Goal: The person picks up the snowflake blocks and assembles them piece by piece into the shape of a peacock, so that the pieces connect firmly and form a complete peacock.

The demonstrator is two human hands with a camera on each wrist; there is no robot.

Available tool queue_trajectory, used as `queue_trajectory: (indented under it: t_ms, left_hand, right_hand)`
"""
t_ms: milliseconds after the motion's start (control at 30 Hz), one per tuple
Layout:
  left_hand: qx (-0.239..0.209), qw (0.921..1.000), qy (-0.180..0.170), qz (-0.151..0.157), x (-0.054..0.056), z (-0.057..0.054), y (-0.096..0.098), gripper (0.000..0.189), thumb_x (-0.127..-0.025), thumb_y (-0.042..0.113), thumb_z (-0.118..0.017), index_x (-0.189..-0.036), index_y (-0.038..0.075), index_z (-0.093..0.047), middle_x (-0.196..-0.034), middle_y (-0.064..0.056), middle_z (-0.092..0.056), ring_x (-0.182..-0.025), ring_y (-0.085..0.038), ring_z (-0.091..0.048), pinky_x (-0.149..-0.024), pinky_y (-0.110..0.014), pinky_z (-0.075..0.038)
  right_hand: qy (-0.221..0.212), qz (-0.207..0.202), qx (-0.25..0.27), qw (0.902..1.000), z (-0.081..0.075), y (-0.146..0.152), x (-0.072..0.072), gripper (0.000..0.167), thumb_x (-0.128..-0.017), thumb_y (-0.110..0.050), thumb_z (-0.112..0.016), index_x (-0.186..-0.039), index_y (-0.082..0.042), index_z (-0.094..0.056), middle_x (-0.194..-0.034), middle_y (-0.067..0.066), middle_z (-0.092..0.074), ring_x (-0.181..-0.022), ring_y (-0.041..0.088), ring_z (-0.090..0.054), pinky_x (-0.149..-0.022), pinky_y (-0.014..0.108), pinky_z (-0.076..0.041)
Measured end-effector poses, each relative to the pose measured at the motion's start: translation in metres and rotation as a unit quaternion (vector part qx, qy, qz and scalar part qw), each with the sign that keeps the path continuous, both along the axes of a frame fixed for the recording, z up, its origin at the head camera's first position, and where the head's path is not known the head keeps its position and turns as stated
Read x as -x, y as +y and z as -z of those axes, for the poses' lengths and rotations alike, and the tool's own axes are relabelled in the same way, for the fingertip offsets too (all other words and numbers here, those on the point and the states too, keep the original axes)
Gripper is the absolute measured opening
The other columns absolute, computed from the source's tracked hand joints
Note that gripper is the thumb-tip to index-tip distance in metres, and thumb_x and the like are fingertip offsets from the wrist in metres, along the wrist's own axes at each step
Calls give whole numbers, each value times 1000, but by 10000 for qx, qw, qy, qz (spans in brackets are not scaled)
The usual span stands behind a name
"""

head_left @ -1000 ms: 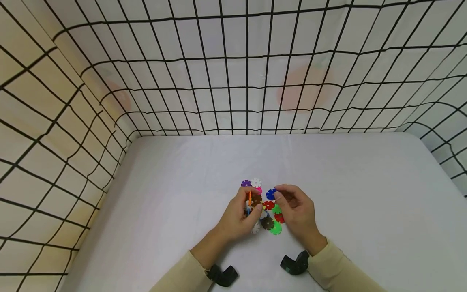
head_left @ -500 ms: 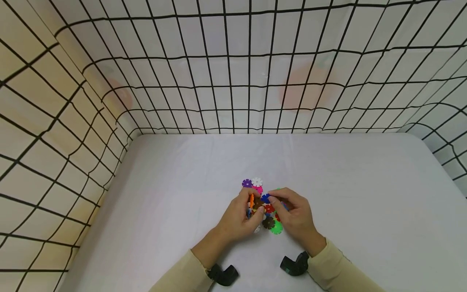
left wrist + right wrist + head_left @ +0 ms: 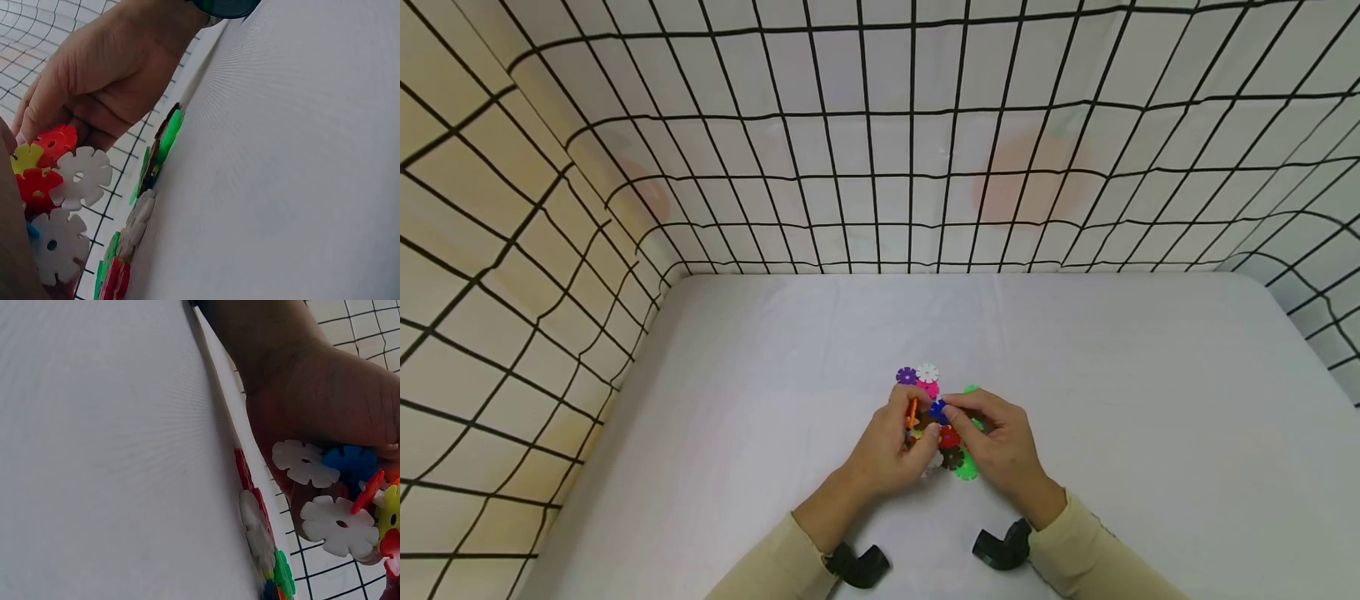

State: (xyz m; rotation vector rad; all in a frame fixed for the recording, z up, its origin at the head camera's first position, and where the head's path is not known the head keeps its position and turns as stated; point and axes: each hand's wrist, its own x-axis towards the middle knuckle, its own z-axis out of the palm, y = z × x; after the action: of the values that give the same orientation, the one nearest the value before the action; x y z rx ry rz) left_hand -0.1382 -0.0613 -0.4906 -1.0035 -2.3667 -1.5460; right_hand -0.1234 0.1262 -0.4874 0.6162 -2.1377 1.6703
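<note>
My L hand (image 3: pixel 887 446) is clamped on a cluster of thin plastic flower-shaped discs (image 3: pixel 65 187), joined at odd angles, white, red, yellow, blue etc., held up off the smooth white surface (image 3: pixel 775 350). My R hand (image 3: pixel 1011 442) pinches a dark-blue notched plastic disc (image 3: pixel 937 409) btwn thumb & fingertip, right by the cluster; can't tell if it's slotted in or just close. Loose discs lie on the surface under & around my hands: a purple flower-shaped disc (image 3: pixel 907 377) beside a white flower-shaped disc (image 3: pixel 927 372) just past my L fingers, w/ a bright-pink disc (image 3: pixel 927 389) right by them on my side; nearer me, btwn the hands, a dark-brown disc (image 3: pixel 953 458) next to a bright-green disc (image 3: pixel 967 468). Each wrist, at its beige sleeve (image 3: pixel 775 558), has a black elbow-shaped fitting (image 3: pixel 867 568). Black wire grid (image 3: pixel 912 176) stands along the far edge & both sides.
</note>
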Motion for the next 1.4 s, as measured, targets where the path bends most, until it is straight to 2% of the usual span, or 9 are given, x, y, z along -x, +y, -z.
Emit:
queue_trajectory:
  t_ms: [133,333,500,633,800,900,1133,1267,1400]
  left_hand:
    - [-456,9949,-885,-138,0,-1,3,33,-100,12,-56,-128,4,-39,-99,-10,-58,-79,-5,-53,-67,-18,-50]
    - [-1344,9529,-2715,-152,0,-7,7,41,-105,21,-58,-135,7,-34,-103,-13,-64,-85,-5,-63,-75,-17,-54]
    - [-1438,9370,-3171,-287,2,-8,6,36,-106,26,-55,-135,8,-44,-91,-4,-60,-82,-5,-58,-73,-15,-48]
    - [-1594,9268,-3393,-207,4,-7,3,45,-106,33,-53,-148,16,-46,-97,-1,-62,-80,-2,-59,-70,-13,-50]
    - [-1855,9059,-3804,127,5,-6,2,50,-108,38,-47,-153,19,-38,-110,1,-64,-84,-2,-63,-75,-14,-54]
    - [-2003,8959,-3956,265,4,-5,2,46,-109,37,-44,-147,10,-40,-120,-1,-66,-102,-2,-67,-92,-19,-56]
    - [-1397,9101,-3889,307,2,-7,2,55,-111,41,-34,-146,0,-49,-138,-23,-62,-115,-4,-64,-103,-19,-51]
    - [-1212,9084,-3990,296,0,-10,2,56,-111,42,-33,-142,-1,-53,-134,-25,-64,-113,-8,-67,-101,-22,-53]
    - [-1142,9158,-3828,418,-1,-13,3,48,-111,37,-41,-137,0,-57,-124,-27,-67,-101,-2,-67,-92,-18,-55]
  right_hand:
    - [-349,309,-625,9970,0,13,6,24,-96,3,-64,-119,-1,-71,-105,13,-77,-95,1,-68,-84,12,-54]
    - [-1049,753,-2239,9660,-2,47,22,14,-93,-14,-75,-106,-14,-76,-96,-3,-71,-85,9,-57,-72,24,-49]
    - [-1462,361,-3291,9322,-5,55,23,16,-83,-30,-84,-93,-22,-76,-96,-5,-66,-95,16,-53,-76,33,-48]
    - [-1677,326,-3586,9177,-6,51,21,20,-79,-34,-87,-89,-22,-75,-95,-4,-62,-97,18,-51,-76,33,-48]
    - [-1911,168,-3260,9257,-5,46,21,19,-81,-29,-87,-88,-21,-71,-93,-5,-63,-94,16,-52,-77,31,-50]
    - [-2123,14,-2800,9362,-7,44,20,18,-85,-23,-83,-92,-20,-67,-84,-5,-61,-82,13,-54,-69,26,-49]
    - [-2283,304,-1238,9652,-17,41,17,16,-95,-13,-73,-107,-8,-65,-87,6,-68,-73,14,-67,-64,21,-56]
    - [-2465,246,-117,9687,-26,38,16,20,-99,-12,-68,-114,-1,-61,-92,11,-68,-76,16,-73,-71,25,-63]
    - [-2357,241,14,9715,-31,34,14,19,-97,-11,-69,-113,0,-65,-86,4,-66,-69,11,-67,-67,24,-61]
